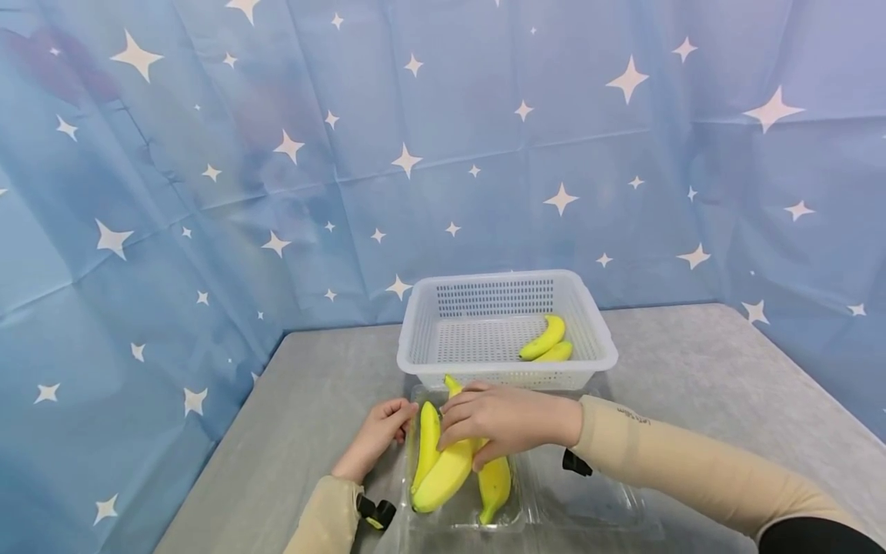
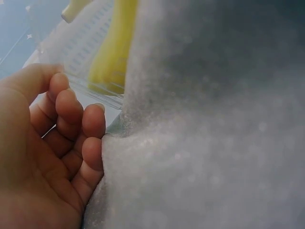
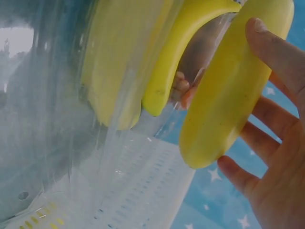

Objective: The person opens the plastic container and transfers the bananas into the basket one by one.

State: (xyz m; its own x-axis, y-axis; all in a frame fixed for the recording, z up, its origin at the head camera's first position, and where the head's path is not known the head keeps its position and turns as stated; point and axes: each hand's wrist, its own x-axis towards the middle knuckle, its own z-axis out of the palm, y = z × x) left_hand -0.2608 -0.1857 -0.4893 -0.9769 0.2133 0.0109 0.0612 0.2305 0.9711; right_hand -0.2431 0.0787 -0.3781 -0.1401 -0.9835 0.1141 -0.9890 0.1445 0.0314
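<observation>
Over left half of tray [image 1: 462,512], right hand [image 1: 493,419] clamping banana [image 1: 443,478], left hand [image 1: 382,431] pinching tray edge; light, steady hold likely helping.

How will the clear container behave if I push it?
The clear container looks thin-walled, so it would probably flex. Its smooth plastic may slide on the gray tabletop, though the bananas inside might steady it. Low and broad, it seems unlikely to tip.
</observation>
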